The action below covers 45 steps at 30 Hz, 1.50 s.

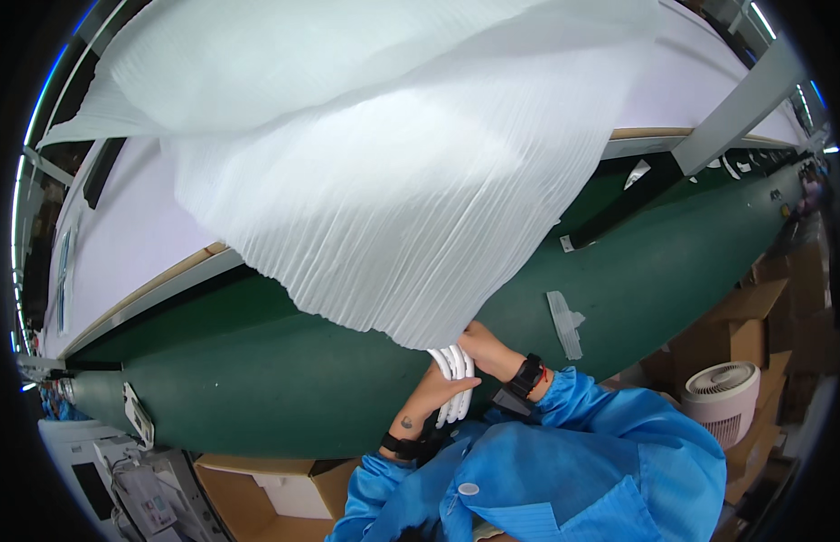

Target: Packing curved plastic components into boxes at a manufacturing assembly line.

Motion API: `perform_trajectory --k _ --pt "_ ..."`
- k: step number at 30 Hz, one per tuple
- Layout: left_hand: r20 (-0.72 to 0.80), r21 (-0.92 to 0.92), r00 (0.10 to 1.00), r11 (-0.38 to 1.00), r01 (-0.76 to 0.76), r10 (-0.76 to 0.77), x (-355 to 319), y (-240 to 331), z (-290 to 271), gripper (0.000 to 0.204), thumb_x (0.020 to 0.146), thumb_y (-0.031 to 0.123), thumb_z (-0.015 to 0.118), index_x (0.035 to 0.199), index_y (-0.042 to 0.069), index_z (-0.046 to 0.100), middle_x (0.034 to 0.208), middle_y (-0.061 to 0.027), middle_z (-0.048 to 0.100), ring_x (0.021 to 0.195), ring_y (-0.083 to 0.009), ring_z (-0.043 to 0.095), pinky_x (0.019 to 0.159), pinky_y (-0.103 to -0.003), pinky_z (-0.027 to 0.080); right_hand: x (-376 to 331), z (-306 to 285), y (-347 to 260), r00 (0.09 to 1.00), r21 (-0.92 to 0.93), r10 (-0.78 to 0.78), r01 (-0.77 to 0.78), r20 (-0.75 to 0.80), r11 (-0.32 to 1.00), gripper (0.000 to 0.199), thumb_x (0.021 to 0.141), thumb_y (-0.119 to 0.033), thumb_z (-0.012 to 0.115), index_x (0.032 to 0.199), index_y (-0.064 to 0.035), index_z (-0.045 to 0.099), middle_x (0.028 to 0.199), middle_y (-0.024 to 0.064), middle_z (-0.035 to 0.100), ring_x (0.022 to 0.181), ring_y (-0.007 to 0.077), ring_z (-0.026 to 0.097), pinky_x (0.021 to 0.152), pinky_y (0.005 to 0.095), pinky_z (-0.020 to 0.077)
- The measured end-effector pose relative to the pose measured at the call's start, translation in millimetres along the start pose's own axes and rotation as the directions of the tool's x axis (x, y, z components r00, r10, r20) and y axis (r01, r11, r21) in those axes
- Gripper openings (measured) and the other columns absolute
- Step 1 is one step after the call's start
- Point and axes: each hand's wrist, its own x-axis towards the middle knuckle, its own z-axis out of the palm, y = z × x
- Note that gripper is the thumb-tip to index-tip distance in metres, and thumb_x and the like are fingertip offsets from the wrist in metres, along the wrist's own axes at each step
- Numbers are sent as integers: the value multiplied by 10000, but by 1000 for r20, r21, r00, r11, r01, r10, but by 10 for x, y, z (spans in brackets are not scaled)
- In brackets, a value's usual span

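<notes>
- The left hand (435, 395) has its grip clamped on a bundle of white looped cords (455, 379), fingers wrapped over it, at the near edge of the long dark green conveyor belt (284, 370).
- The right hand (480, 346) sits just beside it, touching the top of the same bundle; its fingers hide under the sheet, so I cannot tell whether that grip is together or apart.
- A large white ribbed foam sheet (384, 172) hangs lifted over the belt, its lower edge touching the hands.
- Both wrists carry black bands above blue sleeves (610, 452).
- A white round fan (722, 397) stands to the right, among brown cardboard boxes (741, 334).
</notes>
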Motion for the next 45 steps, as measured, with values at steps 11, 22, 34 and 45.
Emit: perform_trajectory --k 11,22,34,45 --pt "-154 -226 985 973 43 -79 -193 46 83 441 755 87 726 1138 14 520 1001 -72 584 915 -176 577 803 -306 479 1084 -904 12 655 -864 -755 359 -35 352 400 831 -333 652 997 29 617 1034 248 609 1005 415 539 933 425 417" --pt "-309 -450 936 893 12 -169 -484 -66 35 456 776 98 731 1164 17 505 1022 -76 580 931 -174 572 819 -305 468 1835 -2661 -601 480 -991 -875 135 68 -3 346 741 -127 718 1055 -12 628 986 201 629 898 364 621 783 415 516" --pt "-420 -394 905 912 -112 -71 -516 342 -160 484 777 90 717 1190 -3 482 1032 -81 573 939 -177 568 827 -305 470 751 -1194 -1130 820 -200 -561 535 -112 821 358 946 -143 528 1275 -13 478 1170 100 603 1090 206 574 920 337 465" --pt "-115 -113 950 947 -302 289 -371 819 -121 677 735 37 723 1331 -2 404 1239 -108 530 1134 -193 530 955 -319 436 259 -59 -335 924 313 12 -142 383 939 382 1002 -389 418 819 -74 534 626 -30 417 517 65 321 465 210 280"
